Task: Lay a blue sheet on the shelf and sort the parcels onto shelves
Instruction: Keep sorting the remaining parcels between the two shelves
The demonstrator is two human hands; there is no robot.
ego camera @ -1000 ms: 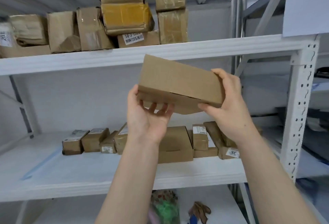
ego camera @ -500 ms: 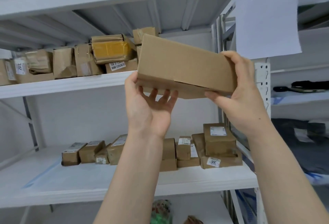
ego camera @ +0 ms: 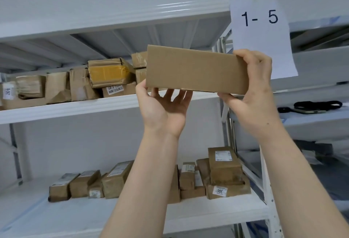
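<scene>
A plain brown cardboard parcel (ego camera: 196, 69) is held up in front of the middle shelf (ego camera: 75, 108), its long side level. My left hand (ego camera: 162, 109) supports its lower left corner from beneath, thumb on the front and fingers under the bottom. My right hand (ego camera: 253, 90) grips its right end, fingers over the top edge and thumb under. A pale blue sheet (ego camera: 20, 217) lies on the lower shelf (ego camera: 217, 216), at its left.
Taped parcels (ego camera: 111, 72) fill the middle shelf's left half. A row of small labelled parcels (ego camera: 224, 169) stands on the lower shelf. A paper sign "1- 5" (ego camera: 262, 35) hangs on the white upright (ego camera: 268, 190). Dark items (ego camera: 313, 106) lie on the neighbouring rack.
The parcel has risen from below the middle shelf to its level and turned flatter. The view has tilted upward, bringing the top shelf and the sign into sight.
</scene>
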